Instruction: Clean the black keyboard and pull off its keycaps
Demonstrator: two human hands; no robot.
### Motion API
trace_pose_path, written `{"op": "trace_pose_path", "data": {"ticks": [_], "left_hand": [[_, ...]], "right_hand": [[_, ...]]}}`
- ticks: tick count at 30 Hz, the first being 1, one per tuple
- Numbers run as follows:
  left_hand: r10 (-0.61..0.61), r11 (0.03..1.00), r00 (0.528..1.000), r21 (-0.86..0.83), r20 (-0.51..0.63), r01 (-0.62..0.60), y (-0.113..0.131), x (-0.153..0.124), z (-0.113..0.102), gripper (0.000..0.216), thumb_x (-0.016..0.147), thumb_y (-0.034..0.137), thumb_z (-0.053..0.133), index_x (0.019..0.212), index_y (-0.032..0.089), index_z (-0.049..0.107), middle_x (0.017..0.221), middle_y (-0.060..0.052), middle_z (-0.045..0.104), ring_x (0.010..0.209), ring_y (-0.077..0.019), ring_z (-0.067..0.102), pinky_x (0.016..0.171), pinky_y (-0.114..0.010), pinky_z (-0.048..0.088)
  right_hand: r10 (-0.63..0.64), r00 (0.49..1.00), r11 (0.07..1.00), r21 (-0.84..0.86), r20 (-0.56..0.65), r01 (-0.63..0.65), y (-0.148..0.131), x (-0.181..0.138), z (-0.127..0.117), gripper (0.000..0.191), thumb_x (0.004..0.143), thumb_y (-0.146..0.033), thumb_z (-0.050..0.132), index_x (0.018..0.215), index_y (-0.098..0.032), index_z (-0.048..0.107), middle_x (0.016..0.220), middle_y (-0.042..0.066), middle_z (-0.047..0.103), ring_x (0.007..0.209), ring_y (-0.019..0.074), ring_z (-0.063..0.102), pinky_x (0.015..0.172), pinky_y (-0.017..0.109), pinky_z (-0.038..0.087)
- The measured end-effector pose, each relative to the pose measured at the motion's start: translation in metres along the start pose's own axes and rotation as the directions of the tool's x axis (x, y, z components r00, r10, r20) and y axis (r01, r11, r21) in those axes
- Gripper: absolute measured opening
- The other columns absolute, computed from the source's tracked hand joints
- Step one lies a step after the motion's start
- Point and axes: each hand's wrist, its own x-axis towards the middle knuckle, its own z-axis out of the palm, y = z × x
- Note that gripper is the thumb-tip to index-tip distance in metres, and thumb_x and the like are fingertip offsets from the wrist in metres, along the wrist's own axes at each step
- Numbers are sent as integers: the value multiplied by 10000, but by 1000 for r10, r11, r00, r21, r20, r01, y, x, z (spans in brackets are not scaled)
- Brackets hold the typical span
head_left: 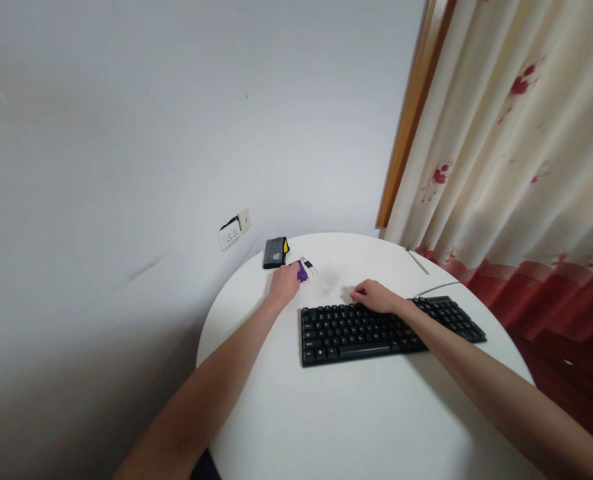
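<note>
One purple cloth [303, 271] is held under the bent fingers of the left hand [283, 283], arm outstretched, beyond the left end of one computer keyboard [343, 332]. Over its far edge, the right hand [373, 296] is curled, its grip untellable. One wallet [274, 253] is seen farther beyond.

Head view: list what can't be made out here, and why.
All in the head view:
- Purple item: partly covered by the left hand; too small to identify.
- Keyboard: some keys hidden by the right hand and forearm; lettering too small to read.
- Small black-and-white item: too small to identify.
- Table: near edge cut off by the picture's bottom.
</note>
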Motion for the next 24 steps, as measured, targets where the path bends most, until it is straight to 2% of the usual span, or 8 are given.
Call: {"op": "trace_pose_path", "data": {"ticks": [2,7,11,14,17,19,22,24], "left_hand": [[-8,1000,1000,-27,7,8,0,-3,-2,319,815,138,573,1120,159,664,1051,-148,705,1009,-282,638,842,-341,455],[22,993,1000,-119,19,-19,5,-11,-14,218,815,186,565,939,149,740,1013,-151,713,965,-277,659,804,-315,475],[80,965,997,-248,-12,-80,24,-18,-21,263,824,226,568,1013,152,735,1028,-101,722,966,-231,655,837,-287,476],[129,820,989,-553,-74,-148,49,-27,-21,242,789,195,599,982,143,735,978,-75,732,906,-207,660,832,-288,485],[178,689,978,-696,-109,-203,78,-43,-22,215,781,149,597,946,141,735,945,-72,728,875,-186,657,812,-277,491],[240,642,962,-721,-133,-260,95,-54,-22,204,782,140,606,936,149,739,925,-66,715,852,-173,649,777,-268,489],[327,612,936,-724,-134,-317,111,-66,-21,169,797,162,622,912,151,745,892,-64,691,791,-155,630,738,-263,490],[365,625,922,-701,-128,-345,117,-70,-20,184,803,154,615,932,156,746,908,-60,685,794,-153,626,749,-269,494]], "right_hand": [[8,1000,1000,-14,0,-8,-6,-7,3,377,912,-361,504,685,-144,712,681,64,695,636,172,581,621,267,378],[76,997,997,-24,12,-76,-12,-27,4,309,878,-341,552,716,-153,735,723,82,717,681,189,624,646,270,405],[74,996,997,-21,53,-73,-13,-42,4,242,843,-312,592,725,-155,733,738,81,721,695,191,633,653,270,411],[95,995,995,-2,-25,-95,-13,-47,6,305,873,-348,560,685,-155,704,710,85,710,678,192,627,646,276,410],[194,967,975,139,-166,-172,-17,-46,8,433,937,-425,470,682,-141,677,691,103,698,676,199,632,644,280,433],[266,948,907,377,-175,-185,-24,-46,9,464,964,-460,422,783,-123,684,769,118,716,712,191,655,651,264,469],[294,949,667,736,-117,-117,-35,-48,9,471,974,-495,403,956,-110,674,911,126,725,772,168,677,680,250,524],[289,948,519,854,-130,-42,-40,-50,10,431,956,-480,453,1000,-111,671,932,112,724,782,164,676,711,271,546]]}}
